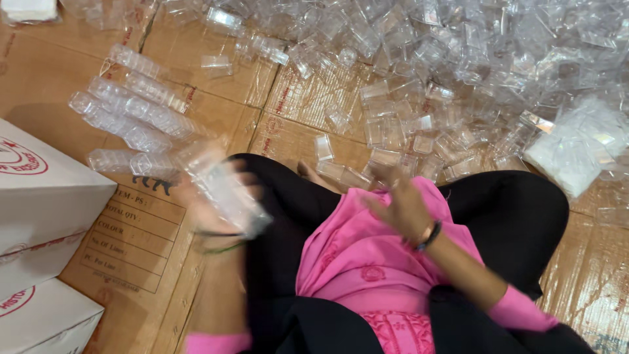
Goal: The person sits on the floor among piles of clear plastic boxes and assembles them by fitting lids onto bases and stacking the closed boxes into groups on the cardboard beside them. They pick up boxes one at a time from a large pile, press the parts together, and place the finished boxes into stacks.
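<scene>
A person sits cross-legged on flattened cardboard sheets (216, 78) covering the floor, wearing a pink tunic (367, 255) and black trousers; the left hand (213, 196) is blurred with motion but is closed around a stack of clear plastic cups (229, 193), held above the left knee; the right hand (400, 203) hovers open over the lap, fingers spread, holding nothing, a dark bangle (429, 236) at its wrist; just beyond the left hand lie several rows of nested clear cups (134, 115) side by side on the cardboard; a wide loose heap of clear cups (445, 72) spreads ahead and to the right; white cartons (42, 196) stand at the left edge.
</scene>
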A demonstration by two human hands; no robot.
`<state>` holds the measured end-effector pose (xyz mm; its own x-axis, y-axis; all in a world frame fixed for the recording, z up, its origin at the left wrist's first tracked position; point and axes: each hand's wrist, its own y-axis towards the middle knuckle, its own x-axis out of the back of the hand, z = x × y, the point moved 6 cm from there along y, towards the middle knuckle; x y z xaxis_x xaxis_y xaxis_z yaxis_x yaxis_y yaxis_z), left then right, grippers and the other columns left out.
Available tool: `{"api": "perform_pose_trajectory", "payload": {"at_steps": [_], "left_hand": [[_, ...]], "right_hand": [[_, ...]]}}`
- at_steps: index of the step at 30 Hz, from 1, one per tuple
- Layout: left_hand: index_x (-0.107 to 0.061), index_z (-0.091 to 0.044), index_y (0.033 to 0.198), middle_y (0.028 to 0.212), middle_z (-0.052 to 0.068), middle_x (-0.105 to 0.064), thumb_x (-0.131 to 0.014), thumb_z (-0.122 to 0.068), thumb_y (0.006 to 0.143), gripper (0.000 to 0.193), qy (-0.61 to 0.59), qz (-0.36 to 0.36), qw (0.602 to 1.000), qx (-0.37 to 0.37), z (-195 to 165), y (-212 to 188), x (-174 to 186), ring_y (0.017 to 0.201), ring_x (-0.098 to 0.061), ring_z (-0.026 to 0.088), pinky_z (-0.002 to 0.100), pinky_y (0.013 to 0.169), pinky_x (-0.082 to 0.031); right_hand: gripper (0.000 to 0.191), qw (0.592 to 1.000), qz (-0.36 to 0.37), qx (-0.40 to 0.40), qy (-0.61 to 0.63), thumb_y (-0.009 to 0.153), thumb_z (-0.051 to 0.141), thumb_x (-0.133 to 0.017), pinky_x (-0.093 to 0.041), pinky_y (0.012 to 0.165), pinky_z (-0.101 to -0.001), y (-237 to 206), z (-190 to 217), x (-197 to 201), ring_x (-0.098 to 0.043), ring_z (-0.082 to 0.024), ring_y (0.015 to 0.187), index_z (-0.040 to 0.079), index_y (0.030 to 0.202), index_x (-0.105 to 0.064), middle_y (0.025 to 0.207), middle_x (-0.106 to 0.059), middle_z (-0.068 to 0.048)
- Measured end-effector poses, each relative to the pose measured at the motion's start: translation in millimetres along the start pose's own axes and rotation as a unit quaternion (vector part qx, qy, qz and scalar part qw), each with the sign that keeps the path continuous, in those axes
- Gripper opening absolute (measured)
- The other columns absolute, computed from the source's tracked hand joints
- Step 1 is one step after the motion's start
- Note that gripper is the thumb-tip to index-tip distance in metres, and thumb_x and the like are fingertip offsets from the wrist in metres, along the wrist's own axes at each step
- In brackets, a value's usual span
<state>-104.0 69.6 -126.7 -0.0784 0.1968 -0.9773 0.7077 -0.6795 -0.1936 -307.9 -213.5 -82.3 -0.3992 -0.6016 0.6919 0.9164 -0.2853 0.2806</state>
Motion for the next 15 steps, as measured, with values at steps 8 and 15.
{"api": "perform_pose_trajectory", "payload": {"at_steps": [8,15], "left_hand": [[-0.070,-0.007,0.120,0.121,0.014,-0.072,-0.040,-0.034,0.106,0.043,0.025,-0.318,0.941,-0.110,-168.7,-72.8,180.8,0.110,-0.067,0.035,0.054,0.087,-0.061],[-0.065,0.003,0.119,0.114,0.024,-0.063,-0.060,-0.032,0.099,0.041,-0.245,-0.340,0.908,-0.031,-190.9,-1.7,186.1,0.103,-0.062,0.041,0.055,0.080,-0.066]], "right_hand": [[0.040,0.942,0.019,0.171,-0.287,0.091,0.011,-0.054,-0.055,0.101,-0.0452,114.2,-125.8,-110.8,-0.065,-0.031,0.123,0.012,0.130,-0.060,0.139,-0.059,-0.011],[0.022,0.985,0.039,-0.078,-0.147,0.103,0.027,-0.066,-0.057,0.081,-0.0447,173.6,-159.4,-124.5,-0.072,-0.034,0.092,0.006,0.105,-0.074,0.102,-0.076,-0.013]]}}
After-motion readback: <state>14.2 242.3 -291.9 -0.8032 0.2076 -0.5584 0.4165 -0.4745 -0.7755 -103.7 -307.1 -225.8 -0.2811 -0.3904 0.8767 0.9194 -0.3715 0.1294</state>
